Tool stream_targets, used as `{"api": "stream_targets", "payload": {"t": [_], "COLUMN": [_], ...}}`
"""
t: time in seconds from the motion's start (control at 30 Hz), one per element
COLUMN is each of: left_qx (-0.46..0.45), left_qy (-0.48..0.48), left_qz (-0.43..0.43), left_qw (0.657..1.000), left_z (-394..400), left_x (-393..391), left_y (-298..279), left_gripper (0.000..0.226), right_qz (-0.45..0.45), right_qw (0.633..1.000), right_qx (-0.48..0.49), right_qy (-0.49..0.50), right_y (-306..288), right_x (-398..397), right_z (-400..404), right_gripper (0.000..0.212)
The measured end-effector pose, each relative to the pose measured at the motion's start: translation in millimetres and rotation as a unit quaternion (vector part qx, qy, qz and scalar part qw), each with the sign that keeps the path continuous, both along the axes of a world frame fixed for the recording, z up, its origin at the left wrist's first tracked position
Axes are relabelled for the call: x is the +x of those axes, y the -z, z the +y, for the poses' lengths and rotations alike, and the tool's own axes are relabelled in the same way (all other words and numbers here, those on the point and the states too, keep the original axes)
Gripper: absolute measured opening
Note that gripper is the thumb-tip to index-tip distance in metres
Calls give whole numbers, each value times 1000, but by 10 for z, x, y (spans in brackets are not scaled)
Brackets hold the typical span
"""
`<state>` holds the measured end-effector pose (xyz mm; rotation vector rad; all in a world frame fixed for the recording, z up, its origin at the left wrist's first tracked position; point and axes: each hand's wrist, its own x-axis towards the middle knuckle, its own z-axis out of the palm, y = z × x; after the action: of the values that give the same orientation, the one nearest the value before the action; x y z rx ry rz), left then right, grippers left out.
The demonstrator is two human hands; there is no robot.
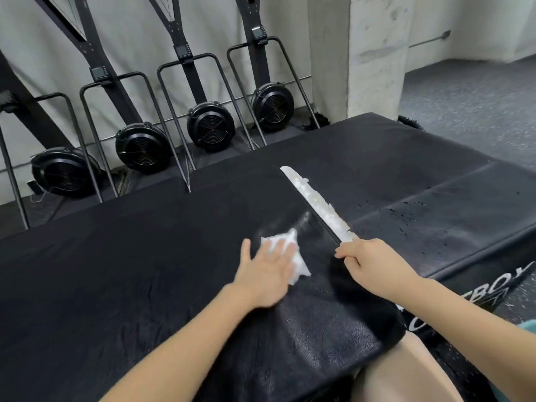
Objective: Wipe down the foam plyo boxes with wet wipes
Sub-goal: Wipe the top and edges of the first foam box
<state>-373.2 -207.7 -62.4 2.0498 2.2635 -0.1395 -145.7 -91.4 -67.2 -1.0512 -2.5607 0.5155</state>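
Observation:
A large black foam plyo box (145, 256) fills the middle of the view, its top wet and shiny near me. My left hand (266, 274) lies flat with straight fingers on a crumpled white wet wipe (298, 262) and presses it onto the box top. My right hand (368, 262) grips the near end of a black flap whose white foam-lined strip (316, 201) is turned up along the box's right edge. A second, lower black plyo box (435, 204) lies to the right, with white lettering on its front side.
Four black fan-wheel ski machines (210, 130) stand against the white wall behind the boxes. A concrete pillar (374, 53) rises at the back right. Grey speckled floor (478, 111) stretches to the right. My knee (406, 372) shows at the bottom.

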Motion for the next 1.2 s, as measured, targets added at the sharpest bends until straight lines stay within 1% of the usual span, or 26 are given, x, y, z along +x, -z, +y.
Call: {"api": "stream_targets", "payload": {"t": [0.07, 0.13, 0.2, 0.27, 0.33, 0.43, 0.5, 0.57, 0.6, 0.67, 0.73, 0.83, 0.93, 1.07, 1.13, 1.2], "left_qx": [-32, -41, -30, -26, -45, -72, -66, -55, -58, -64, -48, -33, -21, -6, -10, -16], "left_qy": [-85, -119, -83, -8, 59, 98, 64, -18, -63, -117, -120, -71, -25, -8, -17, -22], "left_qz": [-1, -15, 1, 14, 7, 8, 35, 65, 66, 32, 4, -9, -8, -19, -17, -9], "left_qw": [996, 992, 996, 1000, 997, 993, 995, 996, 994, 991, 992, 997, 999, 1000, 1000, 1000], "left_z": [95, 149, 116, -37, -276, -595, -703, -718, -697, -624, -558, -482, -430, -399, -377, -369], "left_x": [-237, -228, 8, 301, 489, 380, 84, -241, -358, -418, -268, 195, 718, 1244, 1458, 1647], "left_y": [9, 38, 48, 30, 3, 24, 65, 68, 70, 102, 155, 218, 218, 217, 194, 193], "left_gripper": [57, 57, 57, 57, 58, 56, 58, 66, 65, 59, 58, 60, 60, 62, 63, 63], "right_qz": [-37, -97, -121, -122, -120, -120, -132, -153, -154, -146, -138, -147, -153, -125, -94, -60], "right_qw": [999, 994, 991, 990, 990, 991, 989, 986, 986, 988, 988, 985, 983, 989, 991, 990], "right_qx": [6, 9, -9, -23, -30, -28, -30, -27, -28, -39, -53, -82, -89, -79, -97, -122], "right_qy": [-23, -50, -56, -67, -66, -61, -63, -62, -55, -41, -37, -40, -47, -19, 2, 29], "right_y": [68, 104, 114, 112, 109, 79, 71, 72, 66, 47, 32, -11, -110, -169, -190, -258], "right_x": [51, 69, 88, 95, 110, 119, 103, 87, 82, 78, 71, 67, 97, 79, 57, 64], "right_z": [-13, -10, 19, 53, 69, 47, 24, 5, 0, -14, -35, -52, -87, -119, -132, -205], "right_gripper": [38, 41, 44, 47, 47, 46, 45, 42, 41, 41, 41, 41, 47, 48, 46, 49]}}
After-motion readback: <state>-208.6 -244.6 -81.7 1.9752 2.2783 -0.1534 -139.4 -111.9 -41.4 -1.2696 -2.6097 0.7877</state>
